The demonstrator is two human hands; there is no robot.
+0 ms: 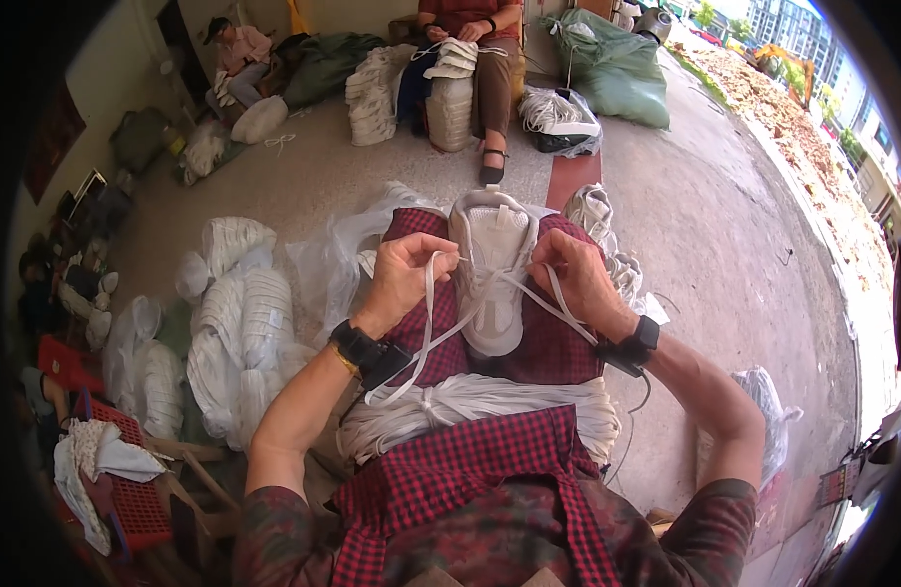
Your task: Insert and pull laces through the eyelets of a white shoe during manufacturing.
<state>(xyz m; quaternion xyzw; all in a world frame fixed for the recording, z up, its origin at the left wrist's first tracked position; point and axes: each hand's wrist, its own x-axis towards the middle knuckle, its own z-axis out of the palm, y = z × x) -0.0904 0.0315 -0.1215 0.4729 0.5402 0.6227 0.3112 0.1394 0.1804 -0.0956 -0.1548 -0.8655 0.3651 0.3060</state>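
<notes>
A white lace-up shoe [492,328] lies on my lap between my thighs, with pale laces crossing over its front. At its left side, my left hand [401,281] is closed, thumb and fingers pinching a white shoelace [430,305] whose long loop hangs below. My right hand [579,279] is closed on the other side, pinching the lace that runs off to the right. Both hands are apart from each other. A thick bundle of white laces [470,403] lies across my lap, against the red-and-black checked apron [470,455].
More white shoes [595,210] sit beyond my right hand. Stacked white shoe parts [220,323] and clear plastic lie to my left, near a red plastic chair [137,489]. Ahead, a seated person [489,59] handles white pieces; green sacks [617,73] stand nearby.
</notes>
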